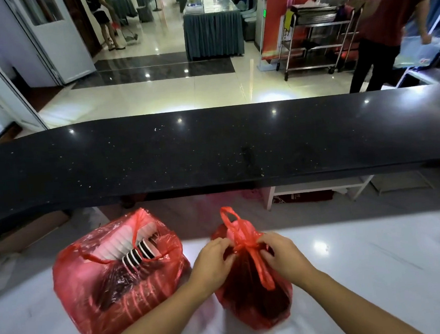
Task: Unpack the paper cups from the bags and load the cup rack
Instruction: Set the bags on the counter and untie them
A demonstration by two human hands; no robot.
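Two red plastic bags stand on the white marble counter (380,272). The larger left bag (98,303) gapes at the top and shows stacked paper cups (138,252), white and dark-striped, lying on their sides. The smaller right bag (253,306) is tied at its neck by a knot (247,247) with handle loops sticking up. My left hand (212,262) pinches the knot from the left. My right hand (281,257) pinches it from the right. The small bag's contents look dark and cannot be made out. No cup rack is in view.
A raised black stone ledge (212,151) runs across just beyond the bags. Past it lies a shiny tiled hall with a skirted table (213,33), a metal trolley (316,35) and a person in red (387,29) at the far right.
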